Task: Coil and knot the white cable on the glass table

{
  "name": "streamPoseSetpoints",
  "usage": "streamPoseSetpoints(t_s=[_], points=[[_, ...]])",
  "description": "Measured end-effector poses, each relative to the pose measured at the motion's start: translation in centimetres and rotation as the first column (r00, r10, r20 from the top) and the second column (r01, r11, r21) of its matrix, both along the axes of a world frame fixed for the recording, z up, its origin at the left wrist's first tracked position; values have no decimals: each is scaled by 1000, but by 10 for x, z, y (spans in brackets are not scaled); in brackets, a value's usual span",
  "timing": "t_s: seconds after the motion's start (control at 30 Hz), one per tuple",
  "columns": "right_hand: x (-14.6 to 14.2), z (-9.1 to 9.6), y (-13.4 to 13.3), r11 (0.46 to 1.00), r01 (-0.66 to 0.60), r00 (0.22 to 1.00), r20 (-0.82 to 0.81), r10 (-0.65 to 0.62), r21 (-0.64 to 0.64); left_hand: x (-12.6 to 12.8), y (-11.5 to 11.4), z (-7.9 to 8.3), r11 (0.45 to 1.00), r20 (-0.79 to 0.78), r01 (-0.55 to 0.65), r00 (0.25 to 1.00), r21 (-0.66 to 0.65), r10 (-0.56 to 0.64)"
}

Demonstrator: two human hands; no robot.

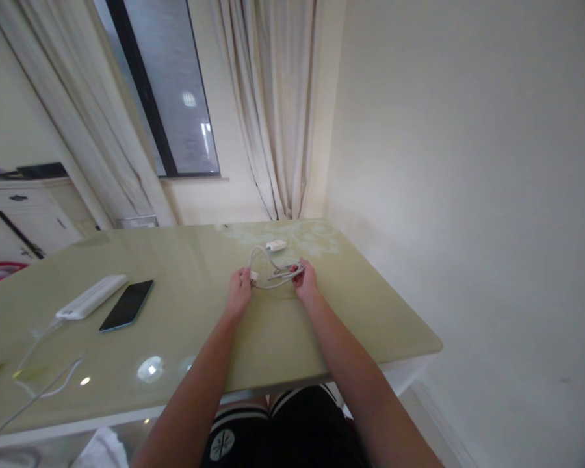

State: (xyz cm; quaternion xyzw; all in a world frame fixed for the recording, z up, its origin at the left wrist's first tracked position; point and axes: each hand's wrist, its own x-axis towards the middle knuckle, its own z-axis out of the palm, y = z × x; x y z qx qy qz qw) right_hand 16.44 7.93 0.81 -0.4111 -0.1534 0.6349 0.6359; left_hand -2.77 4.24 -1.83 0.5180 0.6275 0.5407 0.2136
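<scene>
Both hands are over the table, with a pale cable [279,276] looped between them. My left hand [240,290] is closed on a small white connector [254,276] at one end of the cable. The cable's gathered loops are pinched in my right hand [306,279], partly hidden by its fingers. One loop arches up toward a small white block [275,246] that rests on the table just beyond the hands. Whether the cable joins this block I cannot tell for sure.
A white power strip [92,297] with a cord lies on the glossy table [185,260] at the left, beside a dark phone [127,305]. Another cable [39,395] crosses the near left edge. A wall [468,195] runs along the right, and curtains [277,110] hang behind.
</scene>
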Motion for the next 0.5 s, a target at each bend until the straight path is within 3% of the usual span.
streamPoseSetpoints(t_s=[0.1,0.2,0.33,0.4,0.5], points=[[-2,-1,0,1000,8,1000,-30,-8,-2,1,-3,2,999,256,45,966,-7,-41],[-4,0,-1,1000,22,998,-54,-22,0,-1,-7,7,995,553,101,830,-19,-74],[-4,0,0,1000,27,998,-60,-26,4,-3,-14,13,913,652,407,694,-3,-307],[-4,-2,2,999,33,998,-57,-32,11,-1,-16,15,909,630,417,704,7,-328],[-4,-6,5,999,46,998,-37,-45,27,6,-17,14,948,526,319,802,25,-284]])
